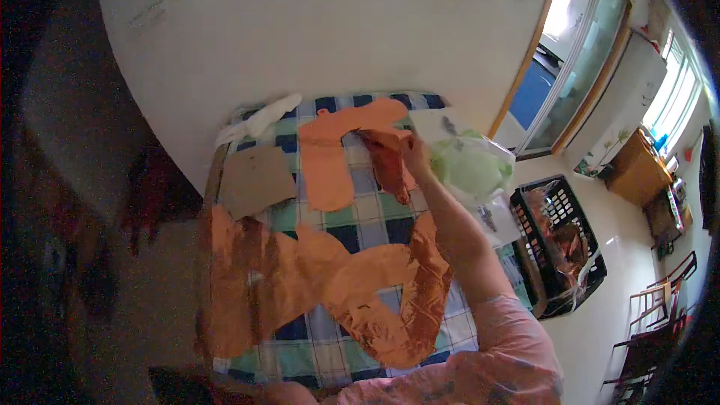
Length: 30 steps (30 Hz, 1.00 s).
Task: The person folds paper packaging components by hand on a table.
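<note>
Perhaps a sharp tug is the main risk: the right hand (414,151) looks closed, fingers pinched on the upper edge of a dark orange piece (387,169) at the worktop's (371,234) far side, and thin, foil-like material could crease or tear. Whether it is joined to the paler orange shape (327,176) beside it, I cannot tell. A lowered forearm could drag the shiny orange shape (429,304) in front. A clear bag with green contents (472,169) crowds the right; brown card (259,176) lies left; a black crate (559,244) stands beyond the right edge. The left hand is out of sight.
</note>
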Available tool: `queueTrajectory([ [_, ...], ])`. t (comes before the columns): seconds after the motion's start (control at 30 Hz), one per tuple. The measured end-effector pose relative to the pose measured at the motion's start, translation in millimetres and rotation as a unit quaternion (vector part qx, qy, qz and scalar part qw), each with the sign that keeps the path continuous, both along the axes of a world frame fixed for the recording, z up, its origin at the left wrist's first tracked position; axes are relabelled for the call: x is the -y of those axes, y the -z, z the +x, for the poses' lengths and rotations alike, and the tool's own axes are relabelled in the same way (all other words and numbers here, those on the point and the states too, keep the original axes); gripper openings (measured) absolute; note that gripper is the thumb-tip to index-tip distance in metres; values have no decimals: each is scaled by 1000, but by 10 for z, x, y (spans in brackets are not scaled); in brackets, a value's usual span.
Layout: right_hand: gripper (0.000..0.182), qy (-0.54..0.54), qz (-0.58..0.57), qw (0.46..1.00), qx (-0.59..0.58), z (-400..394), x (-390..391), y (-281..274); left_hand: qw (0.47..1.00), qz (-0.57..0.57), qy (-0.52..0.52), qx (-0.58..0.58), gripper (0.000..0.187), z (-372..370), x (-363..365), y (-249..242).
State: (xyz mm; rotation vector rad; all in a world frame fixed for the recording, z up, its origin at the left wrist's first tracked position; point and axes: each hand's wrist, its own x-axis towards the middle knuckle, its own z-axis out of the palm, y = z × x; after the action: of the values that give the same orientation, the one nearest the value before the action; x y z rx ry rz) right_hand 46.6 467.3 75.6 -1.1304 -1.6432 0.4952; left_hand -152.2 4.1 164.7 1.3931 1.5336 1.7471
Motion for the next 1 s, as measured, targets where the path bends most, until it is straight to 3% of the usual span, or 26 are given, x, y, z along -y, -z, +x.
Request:
queueTrajectory([
  [0.1,15,-12,59,998,-15,62,35,-239,998,51,18,34,27,40,61,-166],
  [0.2,13,-31,4,997,73,296,-101,-144,978,162,80,105,26,67,158,-518],
  [0.3,15,-136,-45,989,34,239,372,-259,931,280,166,167,24,89,267,-926],
  [0.33,14,-178,-110,976,53,346,295,-86,910,314,199,183,23,82,292,-1032],
  [0.37,14,-196,-89,972,90,464,297,150,895,333,225,192,23,75,314,-1148],
  [0.43,14,-229,-42,959,161,459,959,-30,873,354,260,214,21,92,339,-1313],
  [0.53,8,-150,-107,956,226,476,1498,-66,851,375,286,230,20,96,334,-1442],
  [0.63,10,-203,-67,976,40,643,1514,255,845,377,295,238,18,160,350,-1475],
  [0.73,14,-200,-107,974,10,637,1693,177,834,389,305,245,16,186,410,-1478],
  [0.83,15,-176,-268,944,76,706,1503,552,826,402,308,249,15,231,473,-1496],
  [0.9,20,-348,-318,880,55,722,1539,545,823,406,308,250,14,253,508,-1513],
  [0.97,27,-380,-303,867,114,693,1597,539,820,411,309,252,13,256,546,-1534],
  [1.0,32,-327,-263,889,183,669,1620,563,820,412,307,253,12,262,571,-1545],
])
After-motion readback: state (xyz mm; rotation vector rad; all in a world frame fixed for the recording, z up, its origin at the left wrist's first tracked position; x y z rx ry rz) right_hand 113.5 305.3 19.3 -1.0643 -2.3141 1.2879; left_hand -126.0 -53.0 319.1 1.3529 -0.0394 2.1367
